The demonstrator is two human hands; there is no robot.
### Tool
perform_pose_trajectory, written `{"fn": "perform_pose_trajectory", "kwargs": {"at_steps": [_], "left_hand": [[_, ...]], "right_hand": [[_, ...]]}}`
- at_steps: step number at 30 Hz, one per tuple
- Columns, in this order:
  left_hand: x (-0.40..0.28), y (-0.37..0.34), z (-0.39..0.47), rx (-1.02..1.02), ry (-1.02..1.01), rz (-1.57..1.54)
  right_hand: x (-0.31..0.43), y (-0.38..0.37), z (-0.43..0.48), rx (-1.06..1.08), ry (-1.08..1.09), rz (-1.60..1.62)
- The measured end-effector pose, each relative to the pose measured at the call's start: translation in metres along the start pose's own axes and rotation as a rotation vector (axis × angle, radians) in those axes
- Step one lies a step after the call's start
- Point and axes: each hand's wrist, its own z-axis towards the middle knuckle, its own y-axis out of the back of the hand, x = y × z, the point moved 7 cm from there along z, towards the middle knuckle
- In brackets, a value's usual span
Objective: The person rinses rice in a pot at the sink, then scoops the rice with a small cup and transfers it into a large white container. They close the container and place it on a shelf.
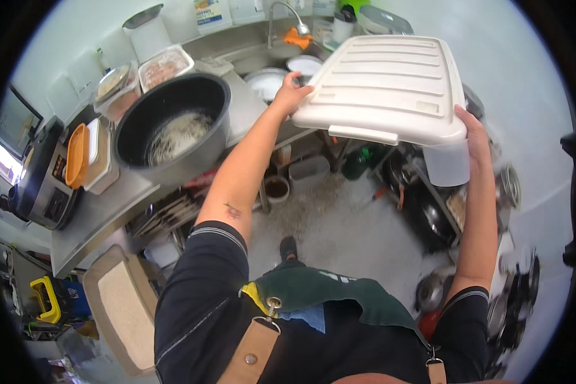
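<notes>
In front of me, raised above the floor, is a large white ribbed plastic lid (384,81) with a clip handle (363,135) along its near edge. My left hand (290,96) grips its left corner, the thumb on top. My right hand (475,127) holds the right edge. A translucent plastic container (446,164) hangs below the lid beside my right hand; whether the fingers also hold it is hidden. Left of my left arm, a large dark pot (173,108) with whitish grains and liquid at its bottom rests on the steel counter (244,103).
A sink with a tap (285,9) and metal bowls (267,82) lies behind the lid. Food tubs (165,67) and an electric cooker (48,177) line the counter. A bin of white grain (125,312) stands at lower left. Pans (432,216) crowd the right side.
</notes>
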Motion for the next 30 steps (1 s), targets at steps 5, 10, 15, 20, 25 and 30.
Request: {"fn": "perform_pose_trajectory", "kwargs": {"at_steps": [5, 10, 15, 20, 25, 30], "left_hand": [[0.000, 0.045, 0.087, -0.177, 0.034, 0.835], [-0.075, 0.040, 0.065, -0.080, -0.404, 0.748], [-0.192, 0.047, -0.029, -0.203, -0.785, 0.498], [-0.276, 0.020, -0.131, -0.521, -1.092, 0.172], [-0.316, -0.045, -0.179, -0.706, -1.290, 0.261], [-0.333, -0.091, -0.194, -0.779, -1.335, 0.289]], "right_hand": [[-0.015, -0.070, 0.146, 0.011, 0.119, -0.209], [-0.040, -0.089, 0.215, 0.153, 0.040, 0.048], [-0.034, -0.071, 0.235, 0.127, 0.187, -0.027], [-0.064, -0.055, 0.237, 0.098, 0.139, 0.164], [-0.084, -0.045, 0.223, 0.181, 0.178, 0.230], [-0.087, -0.020, 0.205, 0.176, 0.121, 0.180]]}}
